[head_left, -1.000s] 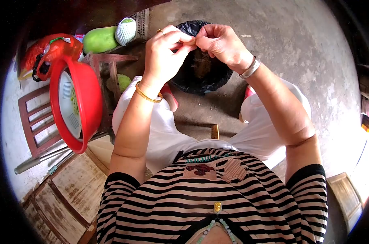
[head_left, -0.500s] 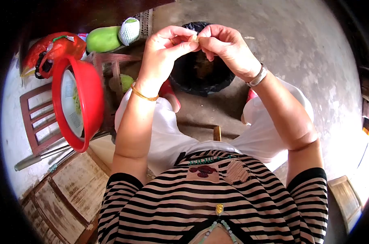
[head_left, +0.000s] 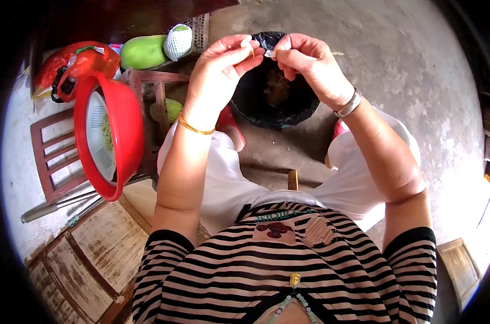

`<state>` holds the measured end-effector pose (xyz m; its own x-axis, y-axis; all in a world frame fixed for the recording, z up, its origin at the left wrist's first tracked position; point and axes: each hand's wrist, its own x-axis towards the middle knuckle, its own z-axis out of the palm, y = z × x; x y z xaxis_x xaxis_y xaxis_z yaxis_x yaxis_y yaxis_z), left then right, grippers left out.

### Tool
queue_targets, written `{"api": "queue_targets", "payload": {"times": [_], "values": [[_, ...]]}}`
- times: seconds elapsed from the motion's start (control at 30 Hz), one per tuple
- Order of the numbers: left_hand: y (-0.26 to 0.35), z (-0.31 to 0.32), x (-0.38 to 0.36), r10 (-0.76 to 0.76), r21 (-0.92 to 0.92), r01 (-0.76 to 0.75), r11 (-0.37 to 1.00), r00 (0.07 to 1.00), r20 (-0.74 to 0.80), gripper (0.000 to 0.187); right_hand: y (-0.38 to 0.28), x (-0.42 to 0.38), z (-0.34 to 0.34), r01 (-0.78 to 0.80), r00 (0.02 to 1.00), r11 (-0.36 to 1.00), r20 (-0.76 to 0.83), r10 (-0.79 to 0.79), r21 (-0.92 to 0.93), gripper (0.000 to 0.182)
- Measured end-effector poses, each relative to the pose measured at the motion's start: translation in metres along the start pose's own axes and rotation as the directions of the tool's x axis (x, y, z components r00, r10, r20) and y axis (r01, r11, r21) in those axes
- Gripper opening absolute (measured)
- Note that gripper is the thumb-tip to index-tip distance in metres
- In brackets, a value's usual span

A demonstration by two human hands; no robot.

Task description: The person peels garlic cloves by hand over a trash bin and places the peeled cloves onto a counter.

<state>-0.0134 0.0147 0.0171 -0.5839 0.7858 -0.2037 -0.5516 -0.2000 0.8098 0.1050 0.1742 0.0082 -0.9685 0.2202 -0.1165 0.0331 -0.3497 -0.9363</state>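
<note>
Above the black-lined bin [head_left: 274, 116], my left hand [head_left: 220, 70] pinches a small pale piece [head_left: 247, 44] between thumb and fingers. Just to its right, my right hand [head_left: 312, 67] holds a thin whitish scrap [head_left: 270, 54] at its thumb and fingertip. The fingertips of the two hands are close, with a narrow gap between them. Light brown bits [head_left: 276, 89] lie inside the bin. What exactly the small pieces are is too small to tell.
At the left, a red basin [head_left: 127, 140] holds a white basket [head_left: 100, 137] with pale green pieces on a wooden chair [head_left: 45, 156]. Behind are a red bag [head_left: 96, 59], a green gourd [head_left: 143, 52] and a netted fruit [head_left: 178, 43]. A round green vegetable [head_left: 173, 109] sits lower.
My hands have drawn slightly apart, and the pale piece that was between them is now separate from a whitish scrap in my right fingers. The whole view has shifted a little.
</note>
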Motion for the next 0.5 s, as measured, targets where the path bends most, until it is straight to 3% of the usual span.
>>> {"api": "queue_targets", "payload": {"times": [0.13, 0.23, 0.37, 0.5], "values": [[-0.003, 0.008, -0.005, 0.094, 0.247, -0.068, 0.966, 0.991, -0.092, 0.018, 0.001, 0.004, -0.007, -0.076, 0.997, 0.992, -0.037, 0.073, -0.105, 0.013], [-0.004, 0.008, -0.006, 0.143, 0.411, -0.087, 0.908, 0.984, -0.106, 0.019, 0.016, 0.010, -0.011, -0.018, 1.000, 0.912, -0.017, 0.012, -0.410, 0.008], [-0.003, 0.010, -0.010, 0.182, 0.543, -0.112, 0.832, 0.980, -0.076, 0.018, 0.022, 0.011, -0.005, 0.190, 0.977, 0.844, 0.009, -0.215, -0.502, 0.009], [-0.006, 0.010, -0.011, 0.216, 0.608, -0.127, 0.784, 0.973, -0.075, 0.012, 0.021, 0.013, -0.002, 0.191, 0.981, 0.900, 0.045, -0.189, -0.393, 0.010]]}}
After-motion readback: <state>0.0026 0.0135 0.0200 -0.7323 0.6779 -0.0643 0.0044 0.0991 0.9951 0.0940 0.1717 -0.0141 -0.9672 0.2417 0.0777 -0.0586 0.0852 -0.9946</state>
